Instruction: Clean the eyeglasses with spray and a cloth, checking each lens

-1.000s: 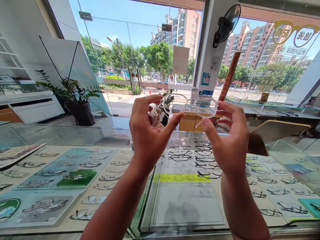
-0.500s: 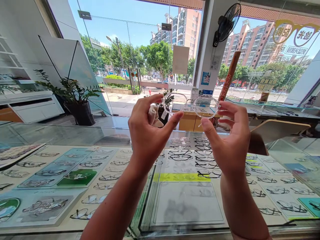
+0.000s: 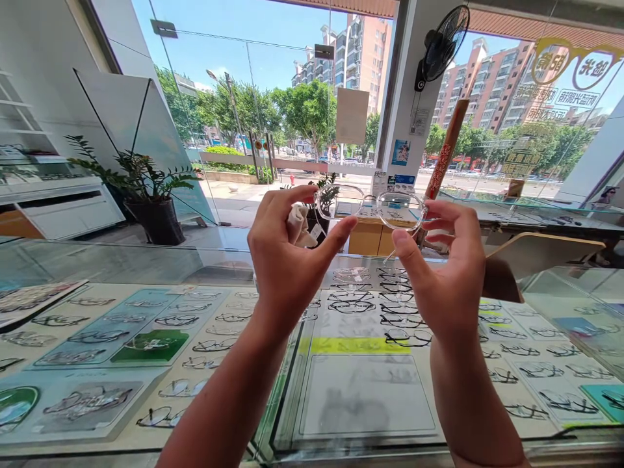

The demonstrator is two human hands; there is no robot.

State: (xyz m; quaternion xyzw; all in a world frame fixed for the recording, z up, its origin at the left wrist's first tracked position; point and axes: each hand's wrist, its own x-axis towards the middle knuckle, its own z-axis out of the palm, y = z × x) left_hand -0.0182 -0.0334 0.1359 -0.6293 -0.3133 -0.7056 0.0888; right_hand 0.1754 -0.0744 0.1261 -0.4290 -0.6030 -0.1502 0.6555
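Note:
A pair of eyeglasses (image 3: 370, 197) with clear, thin rims is held up in front of me, lenses facing the window. My left hand (image 3: 297, 240) grips the left end of the frame between thumb and fingers. A bunched beige cloth (image 3: 298, 226) is tucked in the palm of that same hand. On the other end, my right hand (image 3: 441, 260) pinches the frame near the hinge, its other fingers curled behind. A small white tag hangs by the left side of the glasses.
Below my hands lies a glass display counter (image 3: 365, 396) with rows of eyeglasses (image 3: 351, 302) inside. A potted plant (image 3: 153, 218) stands beyond it at left. A wall fan (image 3: 441, 49) hangs on the pillar, and a curved wooden-edged chair back (image 3: 541, 250) is at right.
Both hands and the eyeglasses have shifted very slightly left, and the glasses are tilted a little differently. The grip is the same.

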